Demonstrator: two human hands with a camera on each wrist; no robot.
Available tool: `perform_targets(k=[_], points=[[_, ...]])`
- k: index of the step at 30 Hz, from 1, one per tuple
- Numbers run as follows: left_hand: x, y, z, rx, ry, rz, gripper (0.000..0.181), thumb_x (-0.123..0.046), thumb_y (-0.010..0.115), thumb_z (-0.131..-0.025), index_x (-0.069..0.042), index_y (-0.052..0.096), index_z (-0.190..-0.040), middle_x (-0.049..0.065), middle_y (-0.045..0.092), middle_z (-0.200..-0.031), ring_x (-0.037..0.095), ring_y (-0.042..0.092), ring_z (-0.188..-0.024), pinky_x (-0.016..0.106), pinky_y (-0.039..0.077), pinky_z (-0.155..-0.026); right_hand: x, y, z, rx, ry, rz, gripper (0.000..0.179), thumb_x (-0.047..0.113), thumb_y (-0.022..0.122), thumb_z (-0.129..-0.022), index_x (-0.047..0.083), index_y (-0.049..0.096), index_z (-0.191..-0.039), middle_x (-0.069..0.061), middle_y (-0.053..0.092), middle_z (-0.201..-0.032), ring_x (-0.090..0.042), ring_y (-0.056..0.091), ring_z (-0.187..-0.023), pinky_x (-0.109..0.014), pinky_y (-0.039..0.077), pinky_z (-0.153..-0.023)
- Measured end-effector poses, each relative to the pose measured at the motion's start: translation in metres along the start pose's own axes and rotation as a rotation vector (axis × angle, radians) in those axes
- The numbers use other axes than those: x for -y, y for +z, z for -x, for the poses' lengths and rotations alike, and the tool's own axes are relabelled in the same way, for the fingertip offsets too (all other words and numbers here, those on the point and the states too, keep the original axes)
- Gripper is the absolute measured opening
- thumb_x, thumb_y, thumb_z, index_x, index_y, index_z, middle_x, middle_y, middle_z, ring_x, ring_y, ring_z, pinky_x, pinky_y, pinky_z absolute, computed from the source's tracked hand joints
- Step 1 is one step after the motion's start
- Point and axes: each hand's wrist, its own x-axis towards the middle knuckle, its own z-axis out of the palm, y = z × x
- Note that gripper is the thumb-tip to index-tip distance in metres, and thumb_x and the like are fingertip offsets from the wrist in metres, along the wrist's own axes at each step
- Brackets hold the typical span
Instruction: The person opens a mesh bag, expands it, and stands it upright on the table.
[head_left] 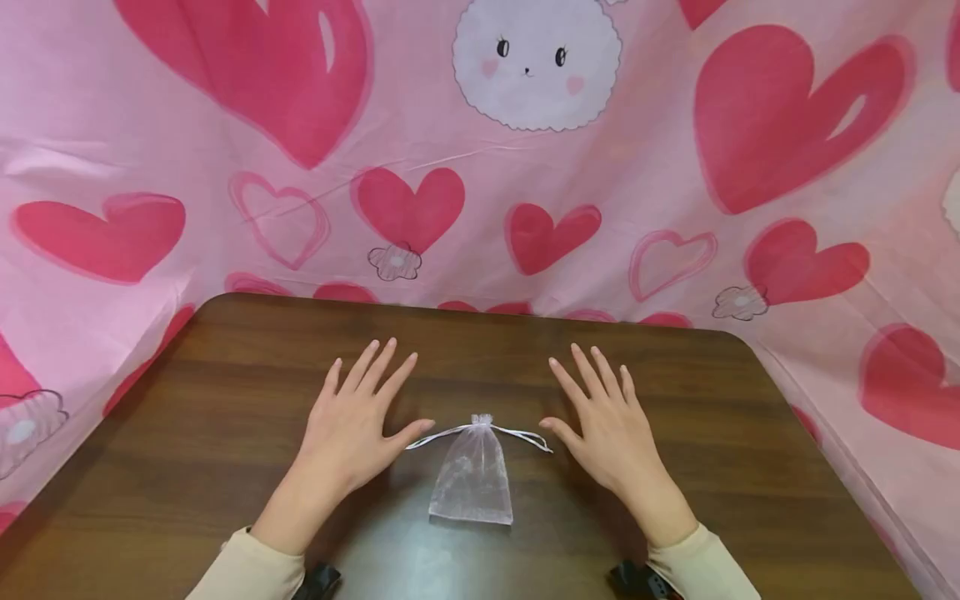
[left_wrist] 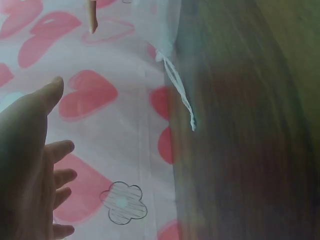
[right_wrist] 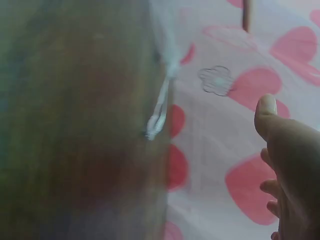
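Observation:
A sheer white organza drawstring bag lies flat on the dark wooden table, its gathered neck pointing to the far side. White drawstring loops stretch out left and right from the neck. To the left of the bag is my left hand, palm down with fingers spread, its thumb near the left loop. My right hand mirrors it on the other side, fingers spread, thumb close to the right loop. Both hands appear to hold nothing. Whether they touch the table cannot be told.
The brown wooden table has rounded far corners. Behind it and at both sides hangs a pink cloth printed with hearts and a white fluffy face. Dark devices sit at the left wrist and right wrist, by the cream sleeves.

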Motion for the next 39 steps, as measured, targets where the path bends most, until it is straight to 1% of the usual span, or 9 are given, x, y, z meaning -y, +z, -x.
perform_targets(k=[3,8,11,15,19,24,27,33,39], points=[[0.001,0.002,0.001,0.013,0.018,-0.003,0.084,-0.074,0.048,-0.088,-0.025,0.033,-0.155,0.003,0.021,-0.163,0.024,0.012,-0.150,0.056,0.011,-0.116,0.002,0.002,0.002,0.013,-0.003,0.018,0.078,0.057,0.061,-0.091,0.025,0.032,-0.156,-0.009,0.021,-0.163,-0.031,0.012,-0.150,-0.058,0.011,-0.116],[0.004,0.003,0.000,0.013,0.043,-0.037,0.083,-0.072,0.052,-0.088,-0.025,0.034,-0.155,0.002,0.023,-0.163,0.023,0.014,-0.150,0.055,0.012,-0.116,0.010,0.008,0.002,0.036,-0.023,-0.003,0.077,0.056,0.060,-0.093,0.025,0.030,-0.157,-0.006,0.020,-0.163,-0.029,0.013,-0.150,-0.056,0.013,-0.116],[0.005,0.005,-0.002,0.003,0.085,-0.042,0.083,-0.071,0.053,-0.088,-0.025,0.036,-0.154,0.002,0.025,-0.162,0.023,0.017,-0.149,0.055,0.011,-0.116,0.016,0.013,0.001,0.024,-0.043,-0.001,0.076,0.056,0.060,-0.093,0.024,0.032,-0.156,-0.007,0.026,-0.162,-0.028,0.017,-0.149,-0.056,0.016,-0.115],[0.002,0.011,-0.007,-0.019,0.156,-0.042,0.080,-0.070,0.054,-0.088,-0.024,0.040,-0.153,0.002,0.029,-0.161,0.024,0.021,-0.148,0.055,0.014,-0.116,0.024,0.017,-0.002,0.003,-0.076,-0.001,0.074,0.056,0.060,-0.093,0.023,0.035,-0.155,-0.008,0.033,-0.158,-0.027,0.022,-0.148,-0.055,0.020,-0.115],[-0.003,0.016,-0.012,-0.026,0.193,-0.024,0.078,-0.069,0.055,-0.088,-0.023,0.044,-0.150,0.002,0.032,-0.159,0.024,0.025,-0.147,0.055,0.018,-0.115,0.028,0.020,-0.008,-0.005,-0.118,-0.018,0.072,0.055,0.059,-0.094,0.022,0.037,-0.154,-0.007,0.036,-0.157,-0.026,0.028,-0.146,-0.053,0.023,-0.114],[-0.010,0.019,-0.021,0.021,0.201,0.016,0.075,-0.066,0.056,-0.089,-0.024,0.045,-0.150,0.002,0.035,-0.158,0.023,0.026,-0.147,0.054,0.020,-0.115,0.029,0.021,-0.015,-0.020,-0.159,-0.048,0.068,0.052,0.061,-0.094,0.019,0.044,-0.150,-0.007,0.043,-0.152,-0.027,0.037,-0.141,-0.050,0.027,-0.113],[-0.014,0.021,-0.028,0.049,0.213,0.052,0.073,-0.064,0.058,-0.090,-0.024,0.046,-0.149,0.001,0.037,-0.157,0.023,0.027,-0.146,0.053,0.021,-0.115,0.030,0.024,-0.019,-0.021,-0.167,-0.083,0.065,0.049,0.064,-0.093,0.017,0.048,-0.148,-0.008,0.049,-0.147,-0.027,0.043,-0.137,-0.050,0.032,-0.111],[-0.016,0.030,-0.037,0.071,0.246,0.121,0.070,-0.059,0.064,-0.089,-0.023,0.050,-0.147,-0.001,0.043,-0.153,0.022,0.032,-0.144,0.052,0.024,-0.114,0.034,0.029,-0.027,-0.023,-0.154,-0.187,0.061,0.043,0.071,-0.090,0.016,0.055,-0.142,-0.005,0.057,-0.138,-0.026,0.051,-0.128,-0.049,0.039,-0.105],[-0.015,0.035,-0.042,0.100,0.260,0.159,0.070,-0.058,0.066,-0.088,-0.021,0.052,-0.145,0.003,0.049,-0.148,0.025,0.038,-0.140,0.053,0.030,-0.110,0.039,0.032,-0.028,-0.017,-0.124,-0.278,0.056,0.038,0.076,-0.087,0.016,0.060,-0.136,-0.004,0.062,-0.133,-0.025,0.056,-0.123,-0.051,0.043,-0.101]])
